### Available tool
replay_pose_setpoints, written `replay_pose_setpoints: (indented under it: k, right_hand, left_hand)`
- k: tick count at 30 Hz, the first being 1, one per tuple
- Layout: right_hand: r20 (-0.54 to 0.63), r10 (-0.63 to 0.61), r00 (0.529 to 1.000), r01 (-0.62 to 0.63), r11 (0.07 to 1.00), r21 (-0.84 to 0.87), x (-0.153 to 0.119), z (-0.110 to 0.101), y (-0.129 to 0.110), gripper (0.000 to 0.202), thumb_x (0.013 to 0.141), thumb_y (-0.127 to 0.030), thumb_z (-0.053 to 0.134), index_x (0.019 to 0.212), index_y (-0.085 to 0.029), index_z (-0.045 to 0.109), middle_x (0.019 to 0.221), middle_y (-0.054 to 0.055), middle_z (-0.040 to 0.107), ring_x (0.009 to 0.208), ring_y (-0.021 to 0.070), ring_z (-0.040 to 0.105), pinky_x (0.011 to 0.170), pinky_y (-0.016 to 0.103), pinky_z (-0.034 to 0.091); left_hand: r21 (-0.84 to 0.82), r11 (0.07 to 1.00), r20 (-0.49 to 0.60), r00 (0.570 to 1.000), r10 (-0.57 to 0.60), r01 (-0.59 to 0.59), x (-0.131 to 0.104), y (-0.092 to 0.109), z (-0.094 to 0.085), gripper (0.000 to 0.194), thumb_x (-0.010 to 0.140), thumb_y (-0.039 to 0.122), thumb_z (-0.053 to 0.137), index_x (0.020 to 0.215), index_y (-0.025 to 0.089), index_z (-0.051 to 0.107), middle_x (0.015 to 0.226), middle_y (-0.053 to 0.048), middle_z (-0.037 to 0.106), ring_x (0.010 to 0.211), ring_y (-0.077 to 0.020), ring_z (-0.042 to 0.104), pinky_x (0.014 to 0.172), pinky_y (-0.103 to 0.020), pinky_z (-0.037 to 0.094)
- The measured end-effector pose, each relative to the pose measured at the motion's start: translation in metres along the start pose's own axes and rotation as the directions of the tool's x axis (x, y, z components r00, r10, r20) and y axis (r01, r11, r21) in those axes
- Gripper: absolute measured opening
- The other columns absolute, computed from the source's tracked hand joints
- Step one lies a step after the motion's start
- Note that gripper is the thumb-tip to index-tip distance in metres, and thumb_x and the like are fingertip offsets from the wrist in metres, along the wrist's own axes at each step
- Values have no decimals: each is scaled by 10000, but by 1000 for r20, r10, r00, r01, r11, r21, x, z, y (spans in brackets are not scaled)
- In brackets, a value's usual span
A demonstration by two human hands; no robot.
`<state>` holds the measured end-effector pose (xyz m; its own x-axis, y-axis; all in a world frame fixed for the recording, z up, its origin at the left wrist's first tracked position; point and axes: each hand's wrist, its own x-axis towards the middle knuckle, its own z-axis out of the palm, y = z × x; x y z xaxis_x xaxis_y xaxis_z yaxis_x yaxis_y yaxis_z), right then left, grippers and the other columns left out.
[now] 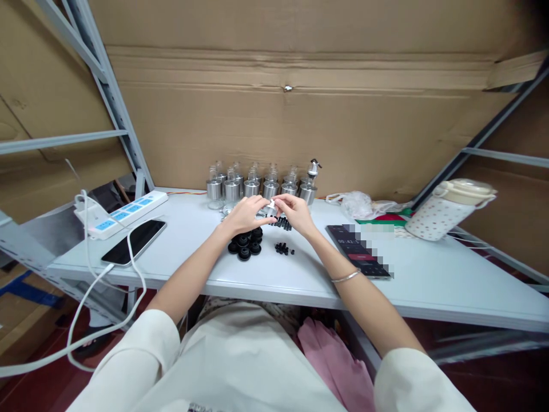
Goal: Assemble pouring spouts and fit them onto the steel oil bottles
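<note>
Above the middle of the table my left hand (pixel 247 213) closes its fingers and thumb around a small whitish, shiny bottle-top piece (pixel 270 209). My right hand (pixel 295 212) pinches at the upper end of the same piece, its fingertips partly hiding it. Below my left hand lies a cluster of round black caps (pixel 244 242). Small black plugs (pixel 283 224) stand in rows under my right hand, and a loose group of small black pieces (pixel 283 248) lies nearer the front edge. Behind my hands stand several glass bottles with steel sleeves (pixel 270 187); the rightmost carries a pourer top (pixel 314 167).
A power strip (pixel 128 214) and a phone with a white cable (pixel 135 242) lie at the left. To the right are a dark phone showing a timer (pixel 355 252), a plastic bag (pixel 358 204) and a dotted white flask (pixel 448 210). Cardboard (pixel 364 126) walls the back.
</note>
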<state>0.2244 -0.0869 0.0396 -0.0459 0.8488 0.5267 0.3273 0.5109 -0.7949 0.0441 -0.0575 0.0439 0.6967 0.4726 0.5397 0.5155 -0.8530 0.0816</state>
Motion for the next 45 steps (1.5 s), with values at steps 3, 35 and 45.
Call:
replay_pose_setpoints:
  k: [3, 35, 45]
  right_hand:
    - [2, 4, 1000, -4, 999, 38, 1, -2, -1, 337, 759, -485, 574, 829, -159, 624, 608, -6, 582, 513, 125, 555, 587, 286, 482]
    - [640, 396, 659, -242, 917, -318, 0, -55, 9, 316, 584, -403, 750, 761, -146, 702, 686, 16, 668, 640, 120, 568, 654, 263, 443]
    - [743, 411, 529, -268, 911, -314, -3, -41, 20, 416, 509, -410, 789, 821, -141, 728, 691, 18, 669, 653, 125, 572, 686, 269, 438]
  left_hand:
    - [14, 1000, 11, 1000, 9, -9, 0, 0, 1, 397, 839, 505, 537, 1013, 151, 576, 967, -72, 617, 951, -212, 560, 833, -310, 389]
    - [40, 999, -89, 996, -4, 8, 0, -15, -4, 457, 802, 574, 550, 621, 154, 534, 632, -9, 607, 608, -134, 547, 664, -254, 339]
    - [54, 999, -72, 997, 5, -1, -3, -11, -8, 450, 804, 562, 555, 613, 157, 510, 614, 4, 594, 587, -124, 532, 669, -252, 342]
